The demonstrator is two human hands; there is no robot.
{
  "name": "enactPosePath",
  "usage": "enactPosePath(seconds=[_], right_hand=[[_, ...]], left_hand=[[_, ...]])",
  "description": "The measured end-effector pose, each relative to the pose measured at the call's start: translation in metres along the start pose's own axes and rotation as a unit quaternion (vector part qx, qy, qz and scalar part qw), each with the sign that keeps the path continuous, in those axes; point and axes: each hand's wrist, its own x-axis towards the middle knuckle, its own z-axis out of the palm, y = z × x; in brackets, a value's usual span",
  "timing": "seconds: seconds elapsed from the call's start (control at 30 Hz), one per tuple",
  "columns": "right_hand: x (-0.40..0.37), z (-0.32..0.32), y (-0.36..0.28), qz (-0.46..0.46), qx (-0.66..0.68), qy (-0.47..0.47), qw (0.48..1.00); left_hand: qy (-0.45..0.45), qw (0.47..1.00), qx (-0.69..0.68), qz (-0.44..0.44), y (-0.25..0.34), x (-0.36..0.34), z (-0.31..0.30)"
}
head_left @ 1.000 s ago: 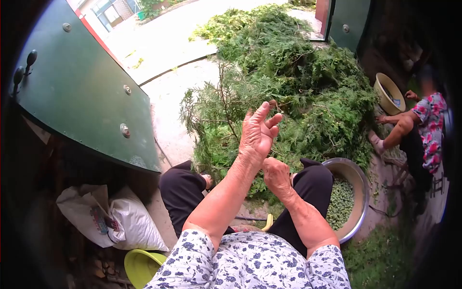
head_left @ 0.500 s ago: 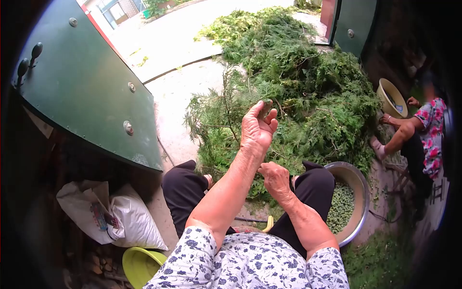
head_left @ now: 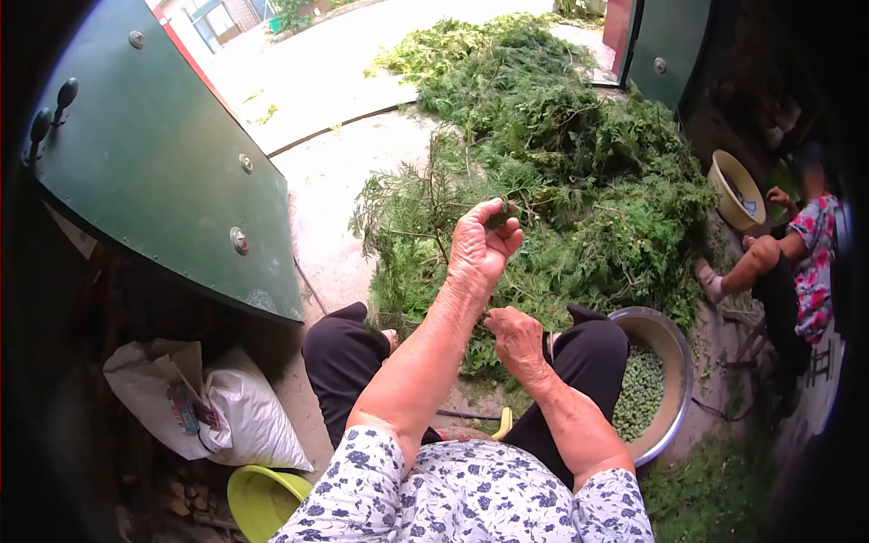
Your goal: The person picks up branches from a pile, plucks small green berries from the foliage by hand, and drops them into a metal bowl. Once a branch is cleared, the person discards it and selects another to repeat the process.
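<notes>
My left hand [head_left: 484, 242] is raised in front of the heap of cut conifer branches [head_left: 579, 208], palm turned up. Its thumb and curled fingers pinch a small dark green conifer sprig [head_left: 501, 215]. Lower and to the right, my right hand [head_left: 518, 339] is closed over my lap beside the left forearm. Its fingertips are pressed together, and what they hold is too small to make out. By my right knee stands a wide metal basin [head_left: 681, 389] with many small green cones [head_left: 641, 385] in it.
At the right, another person [head_left: 815, 244] sits beside a yellowish basin [head_left: 738, 190]. A green metal door [head_left: 172, 172] stands at the left. White sacks [head_left: 244, 407] and a lime-green tub [head_left: 258, 502] lie at lower left. More greenery [head_left: 706, 493] covers the floor at lower right.
My left hand has come down slightly and its fingers have curled in more. The right hand is almost where it was. The other person's arm has moved.
</notes>
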Motion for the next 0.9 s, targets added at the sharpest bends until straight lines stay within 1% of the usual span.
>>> enactPosePath(seconds=[0.07,0.1,0.13,0.2,0.23,0.27,0.33,0.4,0.43,0.47,0.5,0.53,0.6,0.63,0.67,0.73,0.77,0.8,0.87,0.9], right_hand=[[0.001,-0.001,-0.002,0.018,0.015,0.008,1.0],[0.002,0.0,-0.001,0.019,0.016,0.006,1.0],[0.002,0.0,-0.001,0.022,0.015,0.005,1.0],[0.002,0.001,0.002,0.022,0.016,0.001,1.0],[0.001,0.002,0.005,0.026,0.012,0.001,1.0],[0.002,0.003,0.007,0.03,0.008,0.002,1.0],[0.002,0.0,0.005,0.028,0.016,0.0,0.999],[0.002,0.002,0.006,0.047,0.021,0.009,0.999],[0.001,0.002,0.006,0.041,0.03,0.017,0.999],[0.001,0.003,0.005,0.038,0.031,0.014,0.999],[0.001,0.005,0.005,0.041,0.036,0.023,0.998],[0.001,0.006,0.006,0.045,0.039,0.033,0.998],[0.001,0.008,0.008,0.046,0.05,0.04,0.997],[0.001,0.009,0.009,0.048,0.06,0.048,0.996],[0.0,0.008,0.009,0.053,0.057,0.049,0.996],[0.001,0.007,0.007,0.06,0.069,0.044,0.995],[0.002,0.006,0.006,0.06,0.069,0.042,0.995],[0.002,0.006,0.007,0.064,0.067,0.044,0.995],[0.003,0.006,0.008,0.061,0.065,0.039,0.995],[0.004,0.005,0.009,0.081,0.073,0.024,0.994]], left_hand=[[0.019,0.997,0.067,0.019,-0.004,-0.008,0.006],[0.002,0.996,0.078,0.037,-0.006,-0.01,0.007],[0.005,0.996,0.077,0.038,-0.008,-0.013,0.008],[-0.035,0.983,0.164,0.078,-0.009,-0.018,0.01],[-0.033,0.974,0.209,0.079,-0.008,-0.018,0.01],[-0.03,0.974,0.208,0.083,-0.007,-0.019,0.009],[-0.045,0.958,0.271,0.077,-0.007,-0.021,0.008],[-0.047,0.954,0.283,0.089,-0.008,-0.022,0.005],[-0.049,0.946,0.31,0.087,-0.008,-0.024,0.004],[-0.051,0.937,0.336,0.084,-0.009,-0.025,0.003],[-0.029,0.912,0.397,0.096,-0.013,-0.022,-0.001],[-0.028,0.913,0.396,0.097,-0.014,-0.018,-0.006],[-0.032,0.868,0.473,0.145,-0.019,-0.009,-0.015],[-0.038,0.86,0.482,0.16,-0.023,-0.006,-0.019],[-0.04,0.862,0.482,0.155,-0.025,-0.003,-0.023],[-0.05,0.806,0.535,0.251,-0.025,-0.005,-0.022],[-0.036,0.858,0.486,0.163,-0.025,-0.007,-0.022],[-0.039,0.859,0.486,0.159,-0.02,-0.015,-0.015],[-0.079,0.93,0.357,0.043,-0.011,-0.028,-0.005],[-0.081,0.938,0.337,0.029,-0.01,-0.027,-0.006]])
